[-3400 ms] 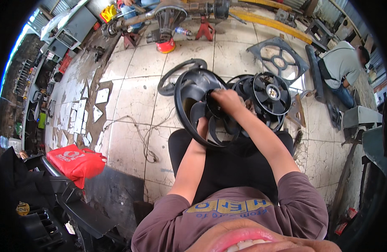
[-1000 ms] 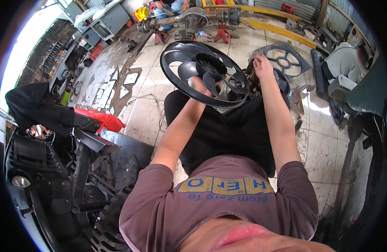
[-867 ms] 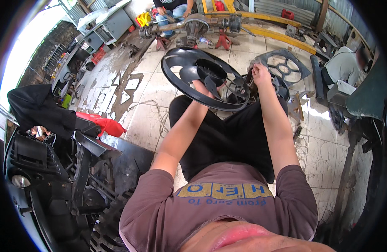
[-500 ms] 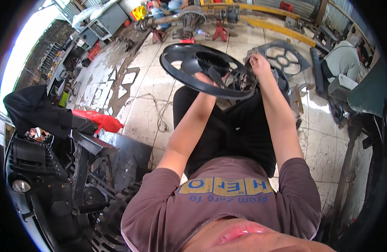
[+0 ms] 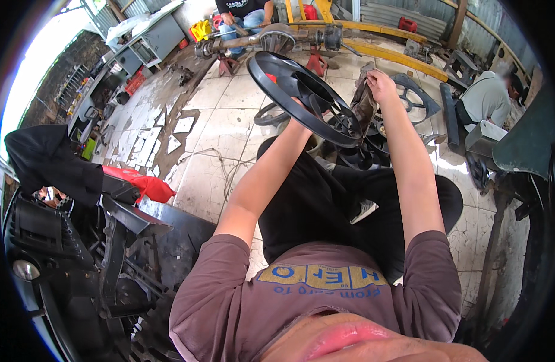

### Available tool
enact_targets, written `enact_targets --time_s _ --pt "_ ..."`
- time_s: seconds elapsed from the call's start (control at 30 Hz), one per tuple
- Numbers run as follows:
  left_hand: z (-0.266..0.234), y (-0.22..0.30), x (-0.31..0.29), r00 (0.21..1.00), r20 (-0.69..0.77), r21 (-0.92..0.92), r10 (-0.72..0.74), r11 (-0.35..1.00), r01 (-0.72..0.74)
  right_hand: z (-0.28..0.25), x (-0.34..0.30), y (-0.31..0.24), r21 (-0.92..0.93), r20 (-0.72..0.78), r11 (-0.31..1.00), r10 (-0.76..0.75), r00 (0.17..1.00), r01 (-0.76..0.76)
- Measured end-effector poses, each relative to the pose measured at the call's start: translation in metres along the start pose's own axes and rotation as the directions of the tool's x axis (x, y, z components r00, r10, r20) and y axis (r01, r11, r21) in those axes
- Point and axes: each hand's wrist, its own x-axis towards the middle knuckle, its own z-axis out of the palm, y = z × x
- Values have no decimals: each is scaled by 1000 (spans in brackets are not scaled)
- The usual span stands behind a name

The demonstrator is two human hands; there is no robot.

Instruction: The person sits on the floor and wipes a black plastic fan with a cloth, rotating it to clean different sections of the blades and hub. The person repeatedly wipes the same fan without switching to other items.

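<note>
My left hand [image 5: 300,113] grips a black ringed fan [image 5: 276,101] near its blades, and part of the fingers is hidden behind them. The fan is held tilted in the air above the tiles, in front of my knees. At its right side my right hand [image 5: 381,86] pinches a dirty grey-brown rag [image 5: 365,104], which hangs down beside the ring. Below the rag, more black round parts [image 5: 359,158] lie on the floor between my legs, partly covered by the fan. A flat black frame with round openings [image 5: 415,107] rests beyond my right hand.
An axle [image 5: 244,42] stands on red jack stands [image 5: 316,61] ahead, with a seated person [image 5: 244,18] behind it. Another person [image 5: 487,96] crouches at right. Yellow beams [image 5: 398,58] cross the back. A partly stripped vehicle [image 5: 54,241] stands left; broken tiles [image 5: 146,142] lie farther off.
The fan has tipped steeper and shifted slightly right. The rag now hangs in fuller view from my right hand. My knees have spread, and the seated person shows more.
</note>
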Motion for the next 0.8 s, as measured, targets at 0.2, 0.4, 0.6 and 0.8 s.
enact_targets --time_s 0.2,0.4,0.6,0.8 --pt "17 14 51 872 477 -260 -105 932 254 -1 -15 -22 -10 8 1000 -22 1000 22" --pt "7 -11 74 930 348 -114 -118 979 167 -13 -27 -22 -43 5 998 -46 999 46" --pt "10 -28 91 951 155 85 -269 962 258 -26 -30 -23 -145 -6 988 -59 998 58" --pt "5 -35 103 940 201 178 -277 954 243 -19 -34 -23 -188 -5 981 -53 999 51"
